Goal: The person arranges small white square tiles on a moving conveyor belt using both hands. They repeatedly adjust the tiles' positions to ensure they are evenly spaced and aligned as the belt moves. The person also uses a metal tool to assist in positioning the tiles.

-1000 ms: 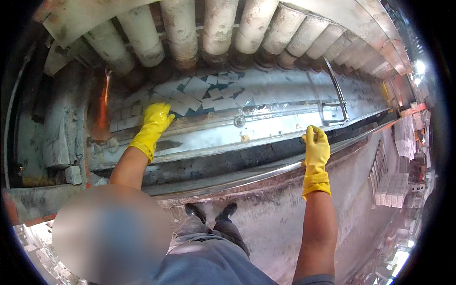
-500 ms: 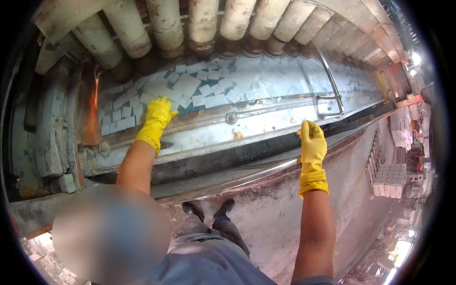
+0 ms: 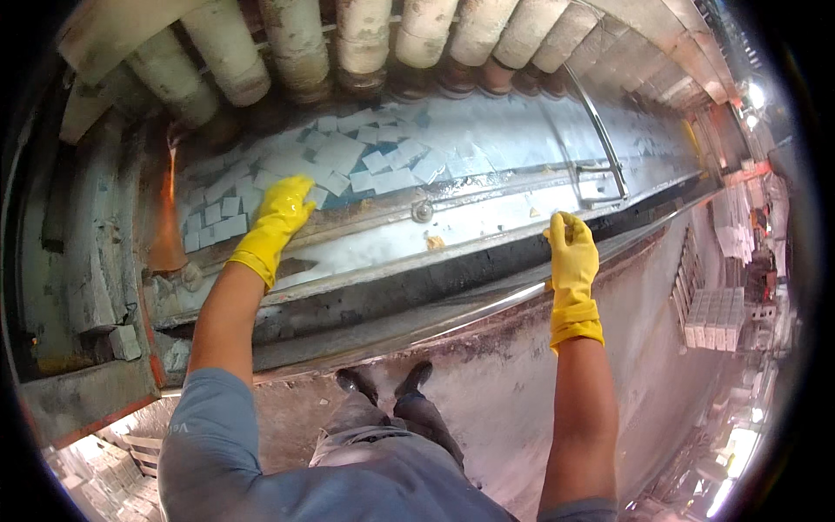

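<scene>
Tiles (image 3: 339, 154), pale, flat, scattered over glossy bed (image 3: 513, 135) beside and beyond left hand; probably stiff, brittle, slippery, best taken by edges. Left hand (image 3: 280, 215): fingers loosely bent, grip hidden. Right hand (image 3: 572, 248), well apart: fingers curled toward thumb; cannot tell if holding. Cylinders (image 3: 296, 43) beyond both.

Right-hand glare, dim left, far rim perhaps soft.
</scene>
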